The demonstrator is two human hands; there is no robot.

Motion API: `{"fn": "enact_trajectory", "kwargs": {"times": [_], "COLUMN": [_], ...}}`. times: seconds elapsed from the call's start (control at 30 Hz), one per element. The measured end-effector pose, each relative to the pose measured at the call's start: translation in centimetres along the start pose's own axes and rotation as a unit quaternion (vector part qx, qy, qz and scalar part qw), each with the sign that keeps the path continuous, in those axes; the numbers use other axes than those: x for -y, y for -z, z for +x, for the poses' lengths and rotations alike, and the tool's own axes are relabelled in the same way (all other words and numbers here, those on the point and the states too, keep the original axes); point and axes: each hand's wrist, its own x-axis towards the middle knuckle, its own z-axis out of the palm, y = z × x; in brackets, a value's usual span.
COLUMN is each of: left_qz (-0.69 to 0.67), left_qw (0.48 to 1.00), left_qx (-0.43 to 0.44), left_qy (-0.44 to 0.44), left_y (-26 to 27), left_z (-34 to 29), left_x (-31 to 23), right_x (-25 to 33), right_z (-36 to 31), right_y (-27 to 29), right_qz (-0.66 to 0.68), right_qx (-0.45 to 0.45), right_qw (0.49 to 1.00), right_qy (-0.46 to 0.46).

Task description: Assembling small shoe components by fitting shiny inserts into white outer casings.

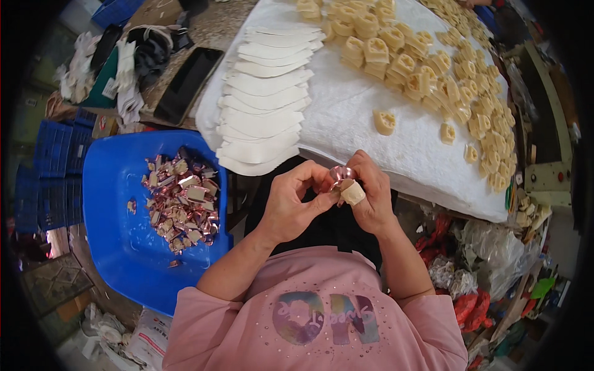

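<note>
Two hands, left hand (291, 201) and right hand (369, 195), pinch seemingly one pink-wrapped piece (346, 184).

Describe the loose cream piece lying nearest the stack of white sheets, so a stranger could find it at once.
Start at the white cloth covering the table, with the stack of white sheets along its left edge and crowded rows of cream pieces along its top and right. On the bare middle of the cloth lies one cream block with cut-out holes. It sits alone, left of two smaller strays, touching nothing.
</note>
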Motion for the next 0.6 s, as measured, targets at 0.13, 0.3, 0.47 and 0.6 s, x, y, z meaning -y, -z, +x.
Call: {"fn": "enact_trajectory", "kwargs": {"times": [0.13, 0.3, 0.47, 0.6], "left_qz": [0.180, 0.410, 0.625, 0.592], "left_qw": [0.980, 0.862, 0.650, 0.683], "left_qx": [-0.078, -0.288, -0.425, -0.420], "left_qy": [-0.034, -0.072, -0.081, -0.077], "left_y": [2.2, 8.7, 15.2, 14.2], "left_z": [-1.0, -4.1, -8.7, -8.5], "left_x": [-0.4, -2.2, -3.6, -3.1], "right_x": [0.1, 0.1, 0.1, 1.0], "right_z": [1.9, 4.1, 5.3, 5.9], "right_y": [-0.5, -1.8, -3.4, -4.9], "right_qz": [0.031, -0.124, -0.191, -0.220], "right_qx": [0.035, 0.017, 0.026, 0.043], "right_qw": [0.998, 0.987, 0.972, 0.959], "right_qy": [0.045, 0.097, 0.136, 0.175]}}
